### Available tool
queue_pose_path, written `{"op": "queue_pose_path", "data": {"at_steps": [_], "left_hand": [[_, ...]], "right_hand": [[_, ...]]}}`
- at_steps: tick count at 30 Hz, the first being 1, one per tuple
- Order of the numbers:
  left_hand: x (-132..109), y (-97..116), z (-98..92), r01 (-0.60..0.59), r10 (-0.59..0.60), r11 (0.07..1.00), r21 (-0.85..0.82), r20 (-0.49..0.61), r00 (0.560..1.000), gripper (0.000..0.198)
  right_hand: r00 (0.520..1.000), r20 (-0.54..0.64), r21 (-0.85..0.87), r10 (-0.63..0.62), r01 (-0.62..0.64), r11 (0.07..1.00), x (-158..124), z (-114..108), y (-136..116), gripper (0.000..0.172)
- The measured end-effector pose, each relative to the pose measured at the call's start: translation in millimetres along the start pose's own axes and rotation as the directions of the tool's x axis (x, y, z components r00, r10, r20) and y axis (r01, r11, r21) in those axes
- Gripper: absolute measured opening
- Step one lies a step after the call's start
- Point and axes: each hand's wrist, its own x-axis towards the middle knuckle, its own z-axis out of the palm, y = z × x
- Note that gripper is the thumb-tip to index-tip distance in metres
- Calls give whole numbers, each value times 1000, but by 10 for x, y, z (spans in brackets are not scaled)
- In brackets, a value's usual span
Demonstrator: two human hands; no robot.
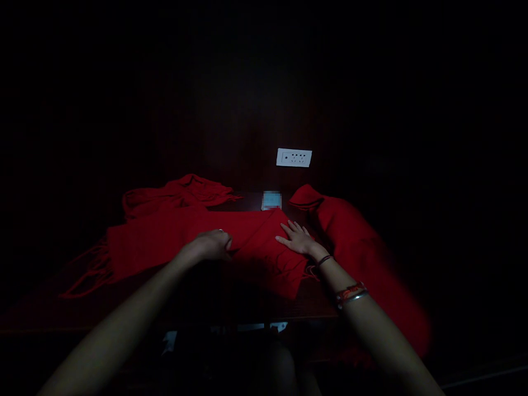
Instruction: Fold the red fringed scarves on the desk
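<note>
A red fringed scarf point(152, 239) lies spread across the dark table, its loose fringe hanging out at the left and its right part folded over at an angle. On its middle rests my left hand point(211, 244), fingers curled in on the cloth; whether it pinches the fabric is hard to make out. My right hand point(297, 238) presses flat on the scarf's right part with fingers spread, and bracelets circle that wrist and forearm.
Behind the scarf at the left lies a crumpled red cloth point(177, 195). Another long red cloth point(355, 236) stretches down the right side. A small pale blurred object point(271, 199) sits behind the scarf, below a white wall socket point(294, 158).
</note>
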Motion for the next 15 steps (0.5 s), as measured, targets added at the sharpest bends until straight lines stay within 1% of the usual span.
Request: {"op": "queue_pose_path", "data": {"at_steps": [2, 3, 4, 5, 7, 8, 10, 12, 14, 15], "left_hand": [[-15, 60, 112, 32, -39, 999, -42, -183, 982, 35], [-8, 90, 177, 36, -48, 998, -58, -224, 973, 41], [8, 112, 238, 21, -38, 997, -78, -223, 974, 43], [31, 125, 291, -12, -10, 994, -110, -196, 981, 44], [88, 117, 355, -86, 54, 973, -216, -148, 988, 41], [115, 104, 366, -98, 61, 957, -274, -139, 988, 37], [152, 83, 362, -81, 36, 928, -363, -129, 991, 25], [162, 93, 352, -93, 40, 910, -404, -137, 990, 17], [151, 136, 346, -146, 76, 894, -423, -178, 981, 16], [142, 161, 337, -150, 65, 891, -429, -206, 976, 17]], "right_hand": [[994, -107, 37, -31, 35, 999, 8, -6, 20, 62], [985, -165, 54, -44, 54, 997, 9, -8, 30, 56], [975, -215, 67, -55, 71, 995, 9, -9, 40, 50], [965, -255, 75, -63, 84, 994, 8, -9, 48, 46], [949, -308, 82, -72, 102, 991, 10, -13, 50, 42], [944, -323, 85, -72, 104, 991, 19, -21, 40, 41], [947, -319, 99, -33, 68, 993, 72, -54, -7, 39], [956, -290, 120, 41, -7, 993, 169, -111, -88, 38], [961, -255, 132, 109, -77, 988, 286, -174, -182, 38], [962, -244, 131, 126, -96, 987, 338, -200, -224, 39]]}}
